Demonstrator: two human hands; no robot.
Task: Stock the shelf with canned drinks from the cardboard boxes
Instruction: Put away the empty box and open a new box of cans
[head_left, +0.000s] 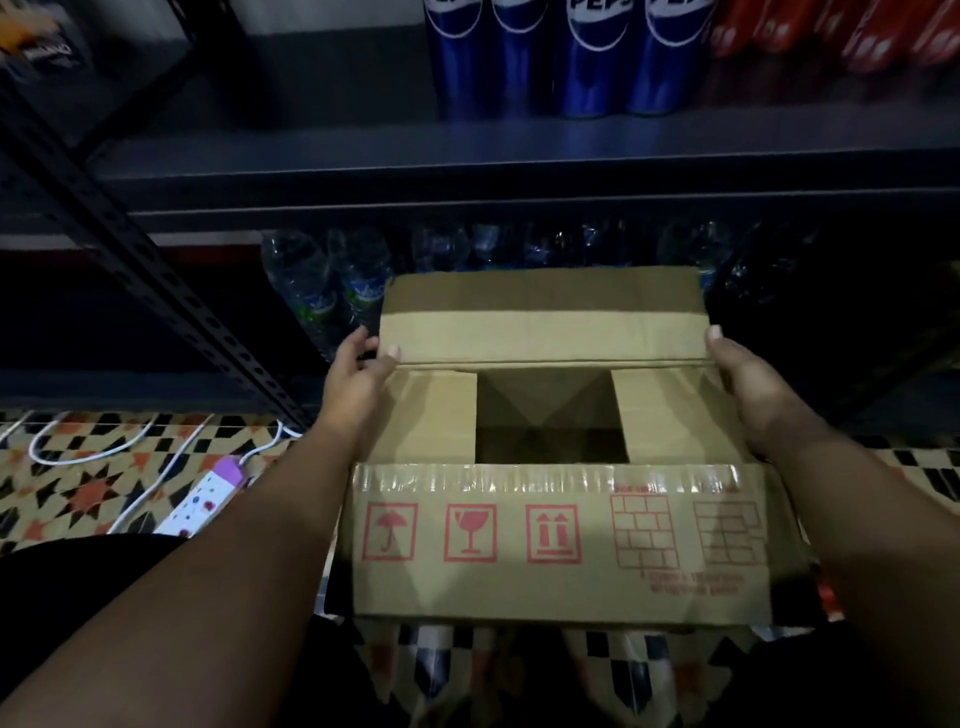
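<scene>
A brown cardboard box (556, 540) with red handling symbols sits low in front of me, its top flaps partly folded and a dark gap in the middle; no cans show inside. My left hand (358, 374) grips the left end of the far flap (540, 327). My right hand (748, 384) grips that flap's right end. Above, on the dark metal shelf (467, 150), stand several blue Pepsi cans (582, 57), with red cans (841, 36) to their right.
Clear water bottles (322, 291) fill the lower shelf behind the box. A slotted shelf post (156, 280) slants down at the left. A white power strip (202, 504) and its white cable (78, 452) lie on the patterned tile floor at the left.
</scene>
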